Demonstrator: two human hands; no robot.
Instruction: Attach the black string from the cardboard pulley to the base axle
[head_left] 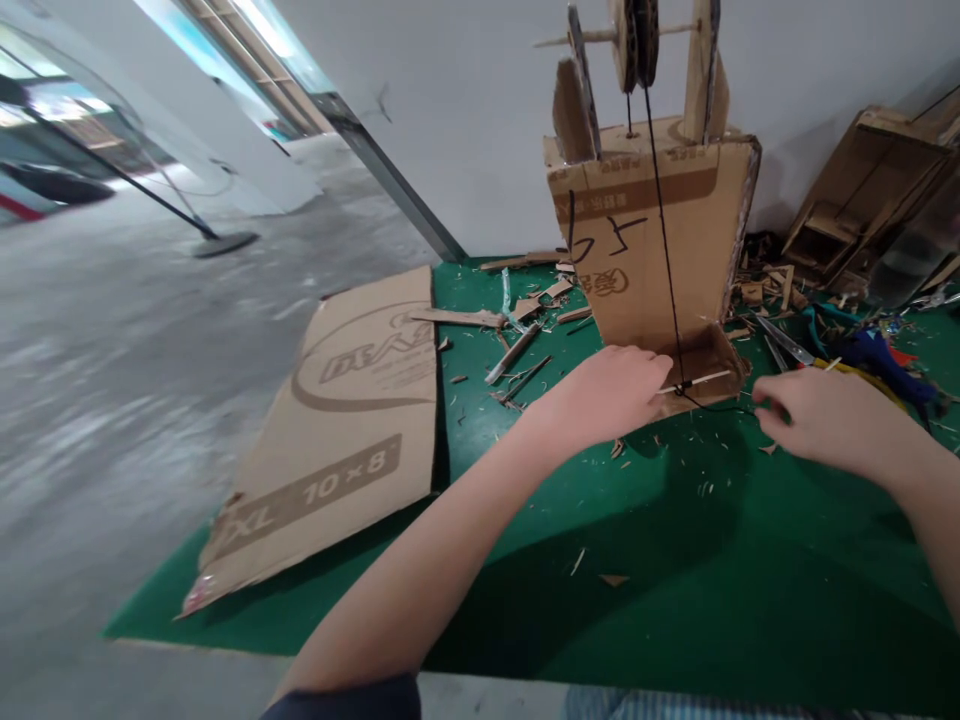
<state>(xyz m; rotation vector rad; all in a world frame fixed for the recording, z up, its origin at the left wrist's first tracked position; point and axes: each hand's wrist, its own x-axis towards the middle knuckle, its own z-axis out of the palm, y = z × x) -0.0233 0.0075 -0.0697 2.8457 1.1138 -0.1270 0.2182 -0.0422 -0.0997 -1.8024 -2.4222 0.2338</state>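
A tall cardboard tower [652,230] stands on the green mat [675,560], with cardboard discs on a thin wooden axle [600,38] at its top. A black string [660,200] runs down from the discs to a thin stick [697,380] lying at the tower's base. My left hand [607,395] is closed and pinches the near end of that stick. Just to the right, my right hand [821,415] hovers over the mat with its fingers curled, close to the loose end of the string; what it holds, if anything, is hidden.
A large flat cardboard sheet [337,430] printed "10×8" lies on the mat's left side. Cardboard scraps and sticks [517,350] litter the mat behind. Scissors [784,340], blue material [877,355] and a cardboard stack [862,190] sit at the right. Grey floor lies to the left.
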